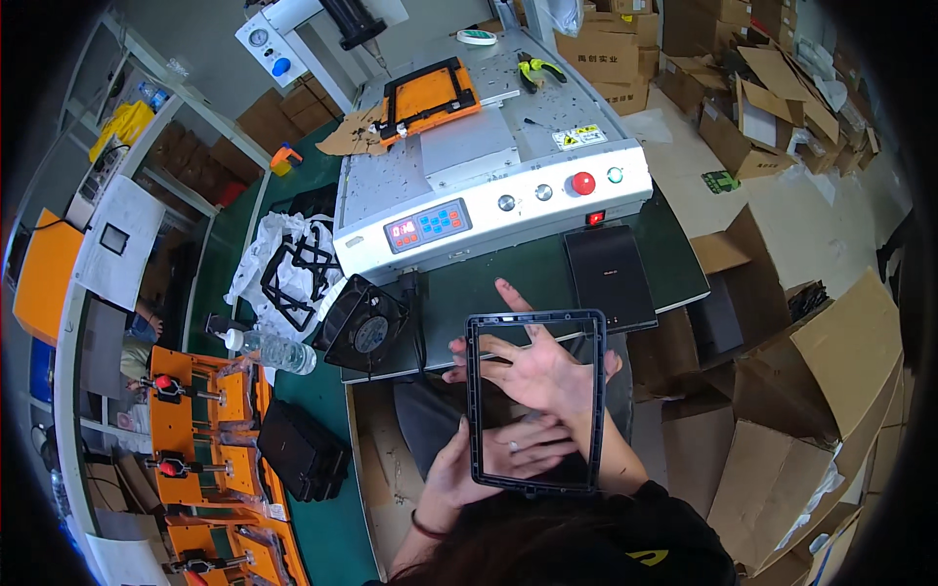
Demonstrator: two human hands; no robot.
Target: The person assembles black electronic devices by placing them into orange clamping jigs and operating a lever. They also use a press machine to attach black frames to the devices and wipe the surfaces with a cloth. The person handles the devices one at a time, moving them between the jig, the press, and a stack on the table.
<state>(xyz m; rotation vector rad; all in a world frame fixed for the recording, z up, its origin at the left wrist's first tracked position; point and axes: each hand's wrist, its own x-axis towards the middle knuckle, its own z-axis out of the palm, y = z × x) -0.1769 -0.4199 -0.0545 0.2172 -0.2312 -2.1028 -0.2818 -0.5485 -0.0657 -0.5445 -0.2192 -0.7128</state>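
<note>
Right in the middle of it, a thin black plastic rectangular frame (pixel 599 400) is hovering in front of both hands, its open centre showing palm and fingers behind. The right hand (pixel 542 374) is opening wide, palm up, its fingers reaching out past the frame's top and left bars, its thumb showing beyond the right bar. Below it, the left hand (pixel 479 464) is coming in with its thumb just beside the left bar and its fingers stretching across behind the opening; whether it is gripping the frame, I cannot tell. A silver-coloured ring (pixel 513 445) is showing on one of its fingers, and a dark band (pixel 428 529) is circling its wrist.

Straight ahead of the hands, a big white metal machine (pixel 489 234) is standing on the dark green surface (pixel 464 303), its red round button (pixel 583 183) sitting up front. On top of it, a flat orange plate (pixel 430 101) is carrying another black frame, and yellow-green handled cutters (pixel 539 70) are lying farther right.

Just beyond the right hand, a flat black rectangular device (pixel 611 278) is resting near the surface's edge. Left of the hands, a square black fan (pixel 354 342) is leaning beside a clear plastic bottle (pixel 278 352), with a jumble of slim black frames (pixel 300 278) lying on white plastic sheeting (pixel 249 259) behind. Nearer the left hand's side, a stack of flat black parts (pixel 301 449) is sitting beside orange clamp fixtures (pixel 176 430). Open brown cardboard boxes (pixel 767 479) are crowding the floor to the right of the hands.
</note>
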